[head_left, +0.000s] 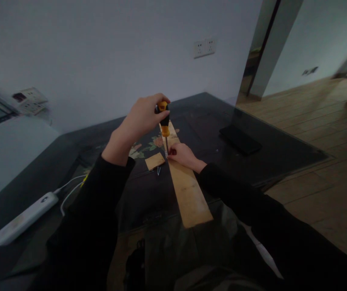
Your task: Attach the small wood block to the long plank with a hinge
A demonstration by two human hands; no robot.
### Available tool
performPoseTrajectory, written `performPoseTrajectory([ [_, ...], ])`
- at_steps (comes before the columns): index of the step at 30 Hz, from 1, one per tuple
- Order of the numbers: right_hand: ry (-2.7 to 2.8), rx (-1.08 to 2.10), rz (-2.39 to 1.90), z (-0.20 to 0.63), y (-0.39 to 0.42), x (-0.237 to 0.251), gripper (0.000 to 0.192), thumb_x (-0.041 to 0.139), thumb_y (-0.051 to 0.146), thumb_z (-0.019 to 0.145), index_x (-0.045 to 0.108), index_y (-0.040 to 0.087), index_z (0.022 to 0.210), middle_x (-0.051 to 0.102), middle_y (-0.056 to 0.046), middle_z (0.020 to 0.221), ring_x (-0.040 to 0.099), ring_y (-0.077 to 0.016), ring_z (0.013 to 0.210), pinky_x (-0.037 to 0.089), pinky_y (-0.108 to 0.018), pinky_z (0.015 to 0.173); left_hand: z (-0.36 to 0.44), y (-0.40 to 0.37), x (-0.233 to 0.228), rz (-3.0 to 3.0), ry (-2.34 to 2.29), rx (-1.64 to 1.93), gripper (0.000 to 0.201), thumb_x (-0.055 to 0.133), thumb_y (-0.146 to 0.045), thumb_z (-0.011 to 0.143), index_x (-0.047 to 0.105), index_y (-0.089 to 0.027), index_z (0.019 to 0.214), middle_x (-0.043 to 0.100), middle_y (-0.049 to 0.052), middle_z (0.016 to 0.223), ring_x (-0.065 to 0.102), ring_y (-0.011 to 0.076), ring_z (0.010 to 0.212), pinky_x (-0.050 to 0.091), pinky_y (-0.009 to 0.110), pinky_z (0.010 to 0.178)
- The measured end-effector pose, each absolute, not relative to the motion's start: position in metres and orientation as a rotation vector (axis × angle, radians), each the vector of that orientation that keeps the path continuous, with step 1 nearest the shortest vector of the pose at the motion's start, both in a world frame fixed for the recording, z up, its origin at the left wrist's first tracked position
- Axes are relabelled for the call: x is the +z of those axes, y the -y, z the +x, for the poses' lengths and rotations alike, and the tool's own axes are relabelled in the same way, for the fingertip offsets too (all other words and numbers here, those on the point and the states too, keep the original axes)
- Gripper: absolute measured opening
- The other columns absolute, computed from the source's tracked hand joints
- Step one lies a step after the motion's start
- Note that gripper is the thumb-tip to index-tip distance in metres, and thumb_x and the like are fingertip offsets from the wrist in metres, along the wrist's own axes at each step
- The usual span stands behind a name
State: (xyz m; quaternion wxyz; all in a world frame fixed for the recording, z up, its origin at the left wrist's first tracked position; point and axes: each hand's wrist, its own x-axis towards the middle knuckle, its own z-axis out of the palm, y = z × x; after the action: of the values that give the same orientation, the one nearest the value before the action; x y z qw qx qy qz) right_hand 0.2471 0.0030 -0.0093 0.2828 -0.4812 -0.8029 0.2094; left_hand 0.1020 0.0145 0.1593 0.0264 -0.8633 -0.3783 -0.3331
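At the middle of the tabletop [270,161], screwdriver [165,131] stands near upright over the board [188,190], black-and-yellow handle up, shaft down, tip by the board's left edge. Whether the tip sits on a screw or on bare wood: too small to tell. Clock readings below are from the tip, 12 at top of view.

Left hand [143,115] at 11, palm side down, fingers [163,116] closed around the upper handle, gripping it. Right hand [186,155] at 3, resting on the board, fingers curled in beside the tip; can't tell if they pinch a screw, the shaft or nothing.

Board is long, flat, light wood, running from 12 down to 5, near end toward the person. Wood piece [155,161] at 8, small, flat, just beside the board, apart from it. Screws [158,171] at 7, at the piece's lower edge, count unclear. Flower print [158,142] on the tabletop, mostly at 11.

Farther out: flat black object [240,140] near 3, lying on the dark tabletop. Power strip [28,218] at 8, white, with cord [73,189] leading from its upper end. Wall sockets [204,47] at 1, plank floor [318,182] at 3, past the tabletop edge.
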Motion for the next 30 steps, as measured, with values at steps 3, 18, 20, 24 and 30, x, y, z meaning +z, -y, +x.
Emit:
performPoseTrajectory([
  [3, 2.145, 0.540, -1.317, 0.247, -0.002, -0.008, 0.014, 0.075, 0.030, 0.081, 0.071, 0.016, 0.080, 0.069, -0.004, 0.082, 0.058, -0.0141, 0.072, 0.034, -0.025, 0.059, 0.097, -0.017, 0.168, -2.695, 1.208, -0.843, 0.025, 0.069, -0.040, 0.082, 0.066, -0.022, 0.100, 0.070, 0.004, 0.087, 0.066, 0.0248, 0.093, 0.050, 0.040, 0.091],
  [18, 2.180, 0.532, -1.319, 0.248, 0.000, -0.005, 0.014, 0.071, 0.031, 0.083, 0.072, 0.017, 0.082, 0.070, -0.006, 0.085, 0.059, -0.0158, 0.074, 0.036, -0.026, 0.061, 0.089, -0.046, 0.182, -2.713, 1.153, -0.434, 0.036, 0.068, -0.059, 0.077, 0.071, -0.025, 0.089, 0.067, 0.003, 0.073, 0.067, 0.0260, 0.086, 0.051, 0.038, 0.084],
  [20, 2.183, 0.535, -1.316, 0.248, 0.000, -0.004, 0.013, 0.072, 0.030, 0.083, 0.072, 0.017, 0.083, 0.070, -0.006, 0.084, 0.059, -0.0153, 0.074, 0.037, -0.026, 0.062, 0.091, -0.043, 0.181, -2.698, 1.143, -0.549, 0.038, 0.069, -0.059, 0.075, 0.072, -0.025, 0.092, 0.069, 0.004, 0.077, 0.067, 0.0267, 0.088, 0.050, 0.038, 0.084],
  [24, 2.195, 0.516, -1.294, 0.248, 0.001, -0.003, 0.012, 0.071, 0.028, 0.083, 0.073, 0.017, 0.084, 0.071, -0.006, 0.085, 0.060, -0.0150, 0.076, 0.037, -0.026, 0.065, 0.104, -0.025, 0.184, -2.565, 1.207, -0.403, 0.043, 0.061, -0.060, 0.083, 0.072, -0.024, 0.104, 0.070, 0.007, 0.087, 0.066, 0.0294, 0.097, 0.047, 0.039, 0.084],
  [30, 2.200, 0.514, -1.323, 0.249, 0.001, -0.002, 0.015, 0.071, 0.031, 0.083, 0.072, 0.016, 0.083, 0.071, -0.006, 0.086, 0.060, -0.0162, 0.076, 0.036, -0.027, 0.063, 0.128, 0.009, 0.213, -2.404, 1.508, 0.322, 0.051, 0.043, -0.053, 0.093, 0.059, -0.025, 0.133, 0.071, 0.011, 0.106, 0.063, 0.0257, 0.100, 0.044, 0.033, 0.081],
])
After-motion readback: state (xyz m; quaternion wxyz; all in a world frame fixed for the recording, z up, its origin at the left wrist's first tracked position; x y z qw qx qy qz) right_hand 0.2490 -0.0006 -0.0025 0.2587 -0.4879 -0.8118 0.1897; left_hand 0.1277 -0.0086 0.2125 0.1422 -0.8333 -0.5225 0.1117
